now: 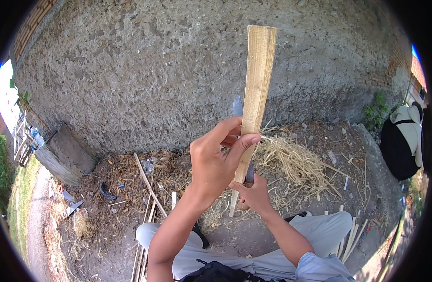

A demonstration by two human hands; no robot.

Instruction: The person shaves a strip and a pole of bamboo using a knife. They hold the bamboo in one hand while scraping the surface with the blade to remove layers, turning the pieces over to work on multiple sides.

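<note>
A pale strip of split wood, perhaps bamboo (257, 84), stands nearly upright before me, broad at the top and narrowing downward. My left hand (215, 155) pinches it around the middle between thumb and fingers. Behind the strip is a knife (237, 105); its blade tip shows left of the wood, and most of the blade is hidden. Lower down, my right hand (254, 193) is closed round the knife's brown handle, its thumb against the strip's lower part. Whether the blade touches the wood cannot be made out.
Ahead rises a rough grey wall (145, 80). A heap of pale shavings (296, 162) lies at its foot. Long thin sticks (149, 184) lie left, more strips (352, 239) right. A concrete block (68, 155) stands far left, a black and beige bag (401, 141) far right.
</note>
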